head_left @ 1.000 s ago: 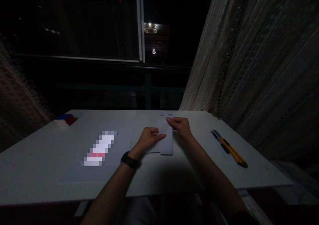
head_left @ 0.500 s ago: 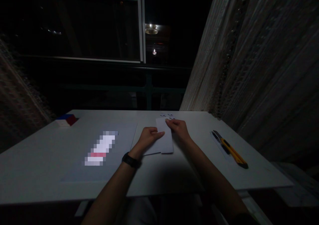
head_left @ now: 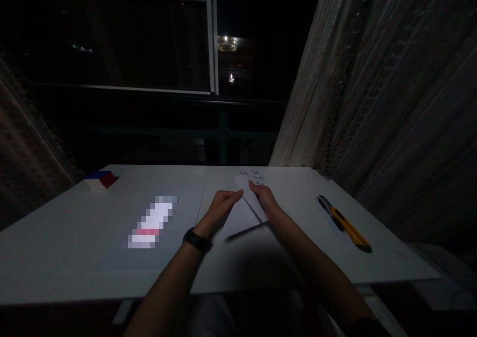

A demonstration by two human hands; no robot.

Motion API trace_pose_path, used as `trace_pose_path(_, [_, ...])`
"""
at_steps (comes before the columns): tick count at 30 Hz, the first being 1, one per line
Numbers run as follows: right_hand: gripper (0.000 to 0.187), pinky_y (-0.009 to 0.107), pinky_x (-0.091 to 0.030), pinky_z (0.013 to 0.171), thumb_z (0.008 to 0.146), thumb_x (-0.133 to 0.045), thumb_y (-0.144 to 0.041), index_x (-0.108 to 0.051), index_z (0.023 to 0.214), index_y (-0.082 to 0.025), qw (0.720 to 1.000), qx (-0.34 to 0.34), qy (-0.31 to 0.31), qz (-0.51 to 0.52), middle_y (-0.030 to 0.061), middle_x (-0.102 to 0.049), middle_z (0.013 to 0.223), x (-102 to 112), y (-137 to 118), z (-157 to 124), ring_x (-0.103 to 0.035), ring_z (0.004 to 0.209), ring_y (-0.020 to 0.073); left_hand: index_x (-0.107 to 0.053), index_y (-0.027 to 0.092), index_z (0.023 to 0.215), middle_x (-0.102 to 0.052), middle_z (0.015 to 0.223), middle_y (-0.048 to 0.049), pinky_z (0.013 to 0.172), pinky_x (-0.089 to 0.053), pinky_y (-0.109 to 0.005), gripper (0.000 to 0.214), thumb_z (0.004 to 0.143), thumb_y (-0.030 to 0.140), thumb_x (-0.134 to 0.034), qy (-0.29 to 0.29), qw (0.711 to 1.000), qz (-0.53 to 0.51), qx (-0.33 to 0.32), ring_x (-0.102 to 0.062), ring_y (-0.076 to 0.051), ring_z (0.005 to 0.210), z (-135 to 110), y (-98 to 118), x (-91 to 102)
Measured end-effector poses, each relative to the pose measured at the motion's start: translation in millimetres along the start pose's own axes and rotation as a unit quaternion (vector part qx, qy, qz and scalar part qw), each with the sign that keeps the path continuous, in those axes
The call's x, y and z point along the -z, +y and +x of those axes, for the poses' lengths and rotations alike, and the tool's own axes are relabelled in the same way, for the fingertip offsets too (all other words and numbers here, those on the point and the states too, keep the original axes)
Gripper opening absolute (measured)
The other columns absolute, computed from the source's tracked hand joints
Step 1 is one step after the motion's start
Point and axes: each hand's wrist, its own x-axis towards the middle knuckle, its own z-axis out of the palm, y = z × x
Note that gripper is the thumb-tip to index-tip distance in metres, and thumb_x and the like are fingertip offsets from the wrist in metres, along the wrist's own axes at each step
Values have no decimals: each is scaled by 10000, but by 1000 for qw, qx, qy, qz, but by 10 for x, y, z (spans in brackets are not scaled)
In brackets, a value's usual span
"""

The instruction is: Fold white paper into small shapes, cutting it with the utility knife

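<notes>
My left hand (head_left: 220, 207), with a dark watch at the wrist, pinches the left side of a folded white sheet of paper (head_left: 238, 218) between thumb and fingers. On its right side, my right hand (head_left: 266, 199) grips the same paper, thumb on top near the upper edge. A narrow flap runs along the right of the paper, and its slanted edge stands slightly off the layer below. The paper is tilted, with a dark shadow under its lower edge. Small dark marks (head_left: 258, 177) show just beyond it; what they are on is hard to make out.
A yellow and black box cutter (head_left: 348, 227) lies at the right of the white table (head_left: 298, 262), beside a thin clear strip. At the left lies a large pale sheet (head_left: 190, 203) with a blurred-out patch. A puzzle cube (head_left: 100, 180) sits at the back left corner.
The paper has turned, its lower edge now slanting up to the right. The flap's edge has swung to a diagonal, and my right hand has come slightly lower. More dark marks show behind.
</notes>
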Motion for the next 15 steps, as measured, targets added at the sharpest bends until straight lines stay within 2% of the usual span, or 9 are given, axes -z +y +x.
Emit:
trace_pose_path(4, [191, 258, -435, 495, 773, -563, -292, -613, 697, -123, 991, -108, -46, 57, 13, -585, 493, -13, 43, 27, -527, 444, 141, -626, 112, 561, -544, 480, -24, 498, -332, -261, 380, 668, 475, -661, -26, 996, -86, 11, -497, -139, 498, -7, -9, 13])
trace_pose_path(7, [222, 257, -446, 507, 828, -483, -279, -602, 730, -119, 984, -149, -71, 68, 20, -584, 497, -42, 65, 19, -539, 448, 144, -603, 117, 518, -521, 455, -3, 480, -315, -254, 318, 647, 394, -691, -39, 996, -74, 27, -469, -115, 451, 8, -43, 32])
trace_pose_path(10, [220, 251, -444, 506, 823, -482, -270, -591, 703, -121, 986, -141, -85, 41, 27, -592, 525, -64, 94, 7, -539, 449, 137, -599, 113, 509, -523, 453, 6, 465, -307, -240, 282, 616, 347, -714, -25, 998, -34, 50, -463, -102, 426, 29, -82, 42])
trace_pose_path(15, [246, 259, -449, 520, 803, -481, -227, -558, 584, -147, 994, -64, -74, -51, 15, -553, 489, -6, 174, 57, -538, 468, 143, -626, 99, 545, -576, 487, -22, 454, -334, -238, 218, 576, 289, -728, 18, 994, -55, 88, -503, -118, 428, 35, -63, 42])
